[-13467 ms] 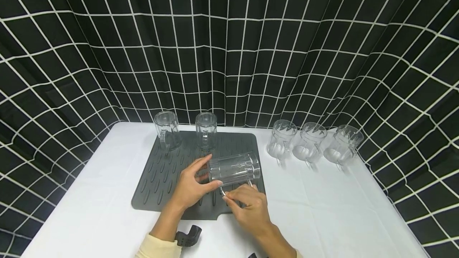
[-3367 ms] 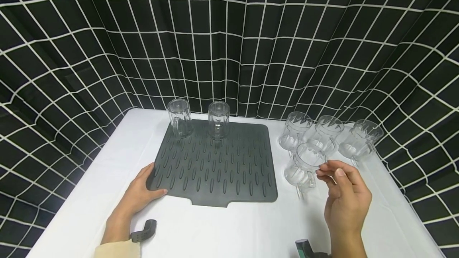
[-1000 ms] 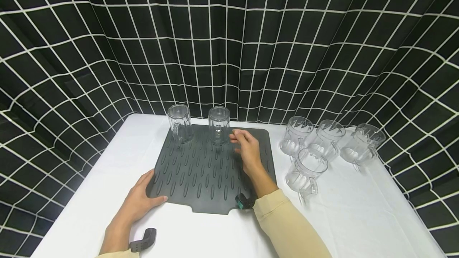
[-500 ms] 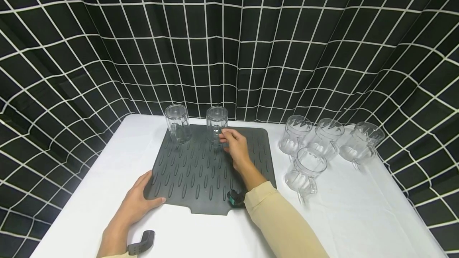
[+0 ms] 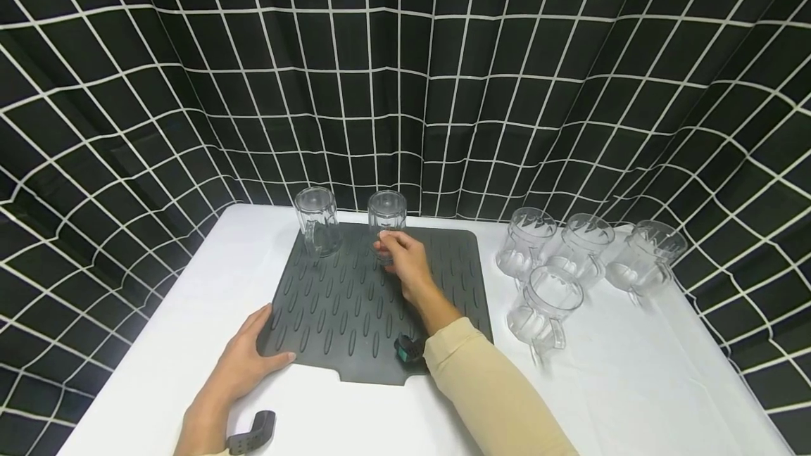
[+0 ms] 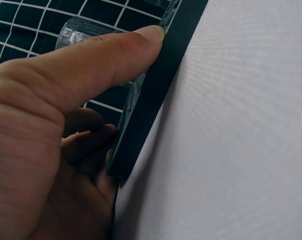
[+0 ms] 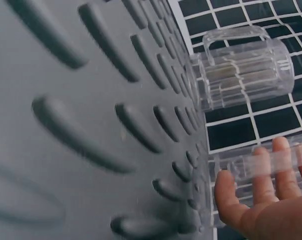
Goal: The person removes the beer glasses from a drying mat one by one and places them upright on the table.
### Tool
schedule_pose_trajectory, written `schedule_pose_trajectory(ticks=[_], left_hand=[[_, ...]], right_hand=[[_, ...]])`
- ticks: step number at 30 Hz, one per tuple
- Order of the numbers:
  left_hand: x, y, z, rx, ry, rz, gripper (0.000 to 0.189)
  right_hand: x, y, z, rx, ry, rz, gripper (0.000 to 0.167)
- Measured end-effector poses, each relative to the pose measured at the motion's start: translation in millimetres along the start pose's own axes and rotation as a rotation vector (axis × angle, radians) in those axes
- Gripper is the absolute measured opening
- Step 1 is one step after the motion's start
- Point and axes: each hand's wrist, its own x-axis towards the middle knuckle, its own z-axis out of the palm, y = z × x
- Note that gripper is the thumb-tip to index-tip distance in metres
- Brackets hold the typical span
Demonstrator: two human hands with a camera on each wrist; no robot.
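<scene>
- Head view: the right hand (image 5: 405, 259), just beside the clear glass mug (image 5: 387, 208) a second earlier, had shifted left onto its handle (image 7: 246, 167), so this mug was now in hand, seemingly not lifted.
- The mug stood upside down near the back of the gray ribbed mat (image 5: 329, 308), to the right of a second mug (image 5: 320, 231), also overturned.
- Fingers of the right hand were bent through the handle, gripping it; the forearm, in a tan sleeve (image 5: 494, 393), slanted forward and leftward across the mat.
- The left hand (image 5: 243, 357) stayed spread and relaxed, thumb on the mat's front edge, fingers along its left edge.
- Four upright mugs (image 5: 576, 259) remained on the white table (image 5: 621, 371), right of the mat.
</scene>
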Motion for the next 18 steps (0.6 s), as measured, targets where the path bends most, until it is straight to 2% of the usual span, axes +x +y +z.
schedule_pose_trajectory(ticks=[4,9,18], left_hand=[[-0.7,0.5,0.5,-0.006,0.000,0.001,0.105],[-0.5,-0.8,2.1,-0.007,0.001,0.007,0.105],[0.2,-0.9,1.0,-0.003,0.005,0.006,0.105]], right_hand=[[2.6,1.9,4.8,0.061,-0.008,0.055,0.029],[2.7,3.3,8.1,0.112,-0.001,0.071,0.027],[-4.1,2.7,9.0,0.219,-0.002,0.034,0.019]])
